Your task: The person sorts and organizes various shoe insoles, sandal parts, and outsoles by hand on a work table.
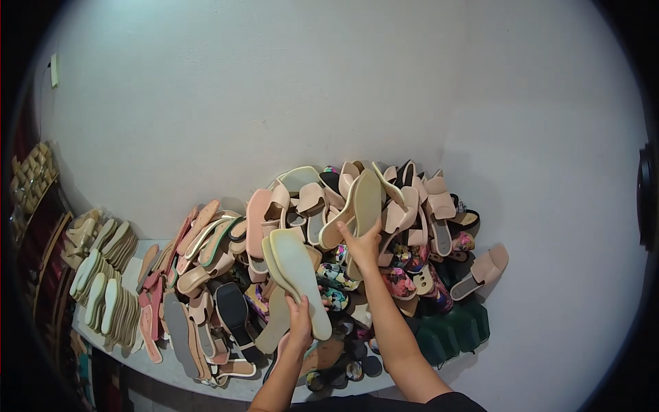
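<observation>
My left hand [299, 321] is closed round the lower part of some pale cream shoe soles [294, 264], which stand upright and overlap one another. Higher and to the right, my right hand [362, 244] grips the lower end of a beige sole [368, 199], with a second, paler-edged sole [335, 230] leaning at its left by the thumb. Both hands are over a large heap of sandals, with pink slide sandals [400, 216] behind the right hand. Floral-patterned straps [336, 276] show between my two arms.
Stacks of pale soles [120, 312] stand on the left of the white table [130, 275]. A black sole [233, 305] and a grey sole [180, 329] lie at the heap's front left. Dark green moulded pieces [449, 329] sit at the right, under a pink sandal [487, 268]. Walls close off the back and right.
</observation>
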The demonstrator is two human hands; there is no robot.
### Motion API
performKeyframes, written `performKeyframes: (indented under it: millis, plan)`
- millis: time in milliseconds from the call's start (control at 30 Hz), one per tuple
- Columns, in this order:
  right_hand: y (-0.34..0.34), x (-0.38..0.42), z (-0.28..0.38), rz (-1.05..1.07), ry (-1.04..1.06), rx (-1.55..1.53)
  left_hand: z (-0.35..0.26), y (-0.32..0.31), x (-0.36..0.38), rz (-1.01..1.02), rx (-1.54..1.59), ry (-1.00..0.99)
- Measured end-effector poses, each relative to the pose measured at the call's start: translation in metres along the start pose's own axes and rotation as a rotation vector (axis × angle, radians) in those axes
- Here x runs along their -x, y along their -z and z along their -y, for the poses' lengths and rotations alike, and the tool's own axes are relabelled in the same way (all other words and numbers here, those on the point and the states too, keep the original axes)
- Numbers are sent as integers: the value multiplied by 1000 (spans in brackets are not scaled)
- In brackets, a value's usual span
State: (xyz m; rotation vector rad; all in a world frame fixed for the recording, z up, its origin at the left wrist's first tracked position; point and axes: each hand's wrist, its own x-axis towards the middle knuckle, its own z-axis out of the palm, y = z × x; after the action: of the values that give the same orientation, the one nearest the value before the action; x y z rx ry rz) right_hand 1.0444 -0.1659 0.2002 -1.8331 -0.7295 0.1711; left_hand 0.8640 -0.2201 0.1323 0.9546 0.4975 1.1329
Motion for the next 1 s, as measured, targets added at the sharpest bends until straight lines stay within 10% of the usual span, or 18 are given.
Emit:
performKeyframes:
  millis: [133,433,1000]
  plan:
    - [-7,-10,-2,52,-7,125,0,-3,2,32,38,25]
    - [64,34,-64,311,7,-1022,-3,13,3,23,19,40]
    - [94,114,-72,819,150,-592,-6,-38,-18,198,-146,35]
